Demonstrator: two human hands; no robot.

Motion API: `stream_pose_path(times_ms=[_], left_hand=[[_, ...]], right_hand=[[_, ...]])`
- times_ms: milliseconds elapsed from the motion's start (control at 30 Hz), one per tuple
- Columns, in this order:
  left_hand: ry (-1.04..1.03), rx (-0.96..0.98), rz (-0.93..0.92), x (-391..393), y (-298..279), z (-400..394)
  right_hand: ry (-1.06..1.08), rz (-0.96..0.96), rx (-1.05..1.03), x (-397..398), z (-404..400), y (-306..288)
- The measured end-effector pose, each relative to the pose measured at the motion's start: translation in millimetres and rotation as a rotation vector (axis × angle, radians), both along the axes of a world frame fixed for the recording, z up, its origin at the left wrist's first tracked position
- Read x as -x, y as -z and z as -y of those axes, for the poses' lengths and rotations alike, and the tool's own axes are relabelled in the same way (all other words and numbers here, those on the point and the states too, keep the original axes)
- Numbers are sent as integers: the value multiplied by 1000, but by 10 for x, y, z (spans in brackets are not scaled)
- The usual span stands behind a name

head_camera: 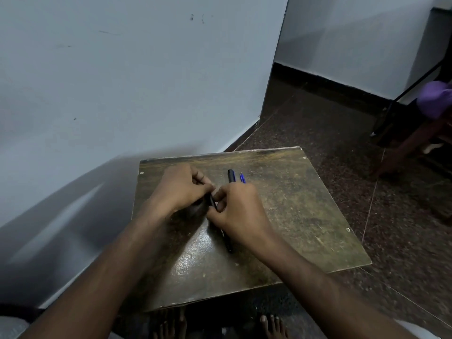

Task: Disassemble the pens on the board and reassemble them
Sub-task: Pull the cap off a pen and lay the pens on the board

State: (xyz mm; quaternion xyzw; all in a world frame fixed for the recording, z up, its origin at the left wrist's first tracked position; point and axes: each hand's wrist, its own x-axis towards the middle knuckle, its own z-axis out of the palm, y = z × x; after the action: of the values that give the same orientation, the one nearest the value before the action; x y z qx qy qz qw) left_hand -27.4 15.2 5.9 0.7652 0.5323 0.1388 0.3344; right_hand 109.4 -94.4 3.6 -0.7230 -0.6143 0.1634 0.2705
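A worn brown board lies in front of me. Both hands meet over its middle. My left hand and my right hand pinch a small dark pen part between their fingertips; most of it is hidden. A black pen lies on the board beyond my right hand, and a blue pen lies right beside it. Another black pen piece sticks out from under my right hand toward me.
A pale wall stands close on the left, touching the board's far left corner. Dark speckled floor lies to the right, with a wooden chair and purple cloth at the far right. My bare feet show below the board's near edge.
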Motion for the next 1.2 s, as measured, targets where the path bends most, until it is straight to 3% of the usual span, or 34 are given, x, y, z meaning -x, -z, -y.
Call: stream_pose_path(times_ms=[200, 300, 433, 800, 967, 1033, 1133, 1200], left_hand=[[-51, 223, 627, -70, -52, 56], [-73, 214, 717, -198, -20, 90], [-76, 239, 740, -286, 9, 136], [-179, 357, 866, -299, 26, 106], [-261, 417, 981, -278, -17, 77], [-290, 349, 905, -217, -41, 23], [-233, 38, 411, -147, 33, -11], [-181, -26, 271, -172, 86, 19]], right_hand=[[166, -434, -161, -189, 52, -173], [165, -511, -67, -260, 52, -198], [110, -860, 142, -228, 74, -211], [148, -527, -20, -182, 62, -207], [128, -410, 82, -306, 123, -223], [142, -374, 143, -378, 165, -200], [191, -521, 148, -455, 196, -196], [197, -621, 146, -466, 187, -210]])
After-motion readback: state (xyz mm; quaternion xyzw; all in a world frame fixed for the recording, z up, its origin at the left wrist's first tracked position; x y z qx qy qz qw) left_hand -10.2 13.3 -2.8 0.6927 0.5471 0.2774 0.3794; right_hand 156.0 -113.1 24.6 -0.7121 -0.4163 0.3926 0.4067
